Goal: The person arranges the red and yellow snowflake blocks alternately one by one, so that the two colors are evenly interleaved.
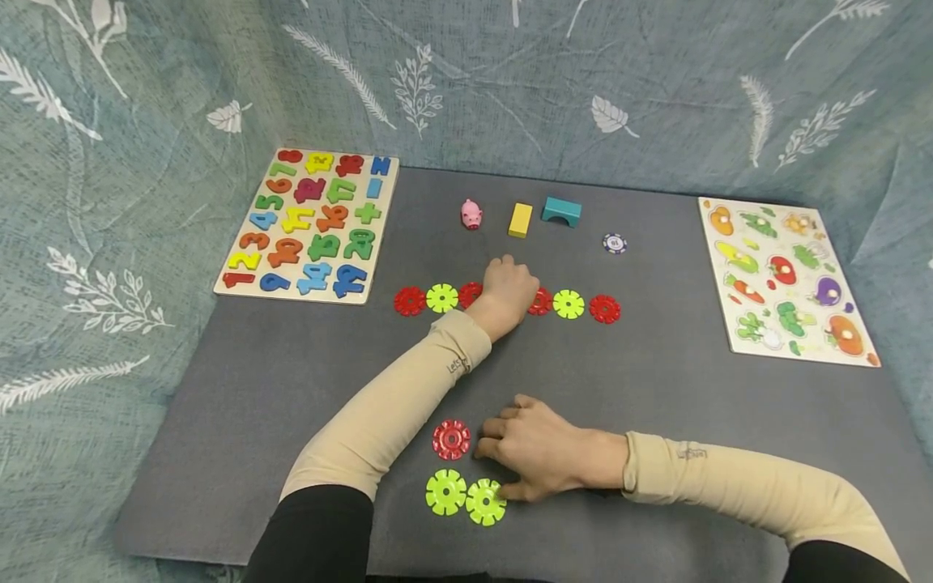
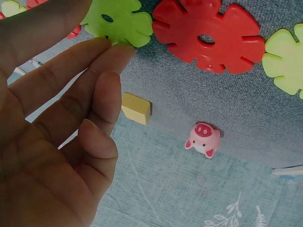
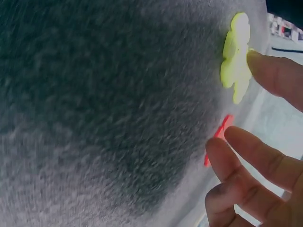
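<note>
Red and yellow-green notched plastic discs (image 1: 568,304) lie in a row, colours alternating. My left hand (image 1: 506,293) is over the middle of this row, hiding part of it. In the left wrist view its thumb and fingertips pinch the edge of a green notched disc (image 2: 120,21), beside a red notched disc (image 2: 208,35). My right hand (image 1: 539,449) is nearer the front edge, fingers spread loosely. Its thumb touches a yellow-green notched disc (image 1: 484,503). Next to that lie another yellow-green disc (image 1: 445,491) and a red disc (image 1: 451,439), close to the right fingers.
Behind the row stand a pink toy pig (image 1: 471,214), a yellow block (image 1: 520,220), a teal arch block (image 1: 561,211) and a poker chip (image 1: 615,243). A number puzzle board (image 1: 291,235) lies at the left, a vegetable puzzle board (image 1: 790,279) at the right. Patterned cloth (image 1: 510,97) hangs behind.
</note>
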Demonstrator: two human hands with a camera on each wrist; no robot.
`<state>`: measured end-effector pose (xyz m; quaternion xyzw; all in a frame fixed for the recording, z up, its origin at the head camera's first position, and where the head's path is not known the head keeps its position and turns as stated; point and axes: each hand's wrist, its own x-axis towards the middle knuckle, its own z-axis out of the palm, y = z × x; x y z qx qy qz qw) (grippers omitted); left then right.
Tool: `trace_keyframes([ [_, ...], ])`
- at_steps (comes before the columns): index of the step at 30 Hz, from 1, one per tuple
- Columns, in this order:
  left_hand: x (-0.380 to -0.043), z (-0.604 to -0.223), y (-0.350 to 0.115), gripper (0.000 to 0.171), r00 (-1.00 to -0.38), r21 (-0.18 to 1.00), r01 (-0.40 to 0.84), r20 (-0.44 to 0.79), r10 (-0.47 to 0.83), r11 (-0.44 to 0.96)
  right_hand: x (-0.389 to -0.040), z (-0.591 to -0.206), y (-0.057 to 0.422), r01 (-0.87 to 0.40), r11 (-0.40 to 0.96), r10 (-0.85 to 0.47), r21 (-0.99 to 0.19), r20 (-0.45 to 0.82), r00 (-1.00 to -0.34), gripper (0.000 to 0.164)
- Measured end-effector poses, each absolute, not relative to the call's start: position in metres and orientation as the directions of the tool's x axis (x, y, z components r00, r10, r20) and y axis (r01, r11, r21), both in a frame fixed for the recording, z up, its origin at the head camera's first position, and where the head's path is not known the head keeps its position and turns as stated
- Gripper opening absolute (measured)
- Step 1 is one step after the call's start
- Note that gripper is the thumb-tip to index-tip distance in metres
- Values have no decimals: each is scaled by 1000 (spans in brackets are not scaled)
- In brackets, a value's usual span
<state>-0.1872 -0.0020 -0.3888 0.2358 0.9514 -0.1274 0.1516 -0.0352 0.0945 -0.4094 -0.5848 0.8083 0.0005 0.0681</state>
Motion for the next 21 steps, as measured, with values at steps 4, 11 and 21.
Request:
trace_keyframes([
  [4,-188,-388,-2,29,-843,-170,482,-358,402,860,-30,-409,93,-945,295,-953,-139,-115,-281,52],
  [11,-187,-387,-2,29,-842,-166,483,-358,404,860,-16,-413,90,-967,216,-972,-133,-125,-200,54],
  [21,-189,-388,-2,29,-840,-146,488,-347,417,861,-10,-415,86,-986,165,-984,-28,-79,-162,45],
])
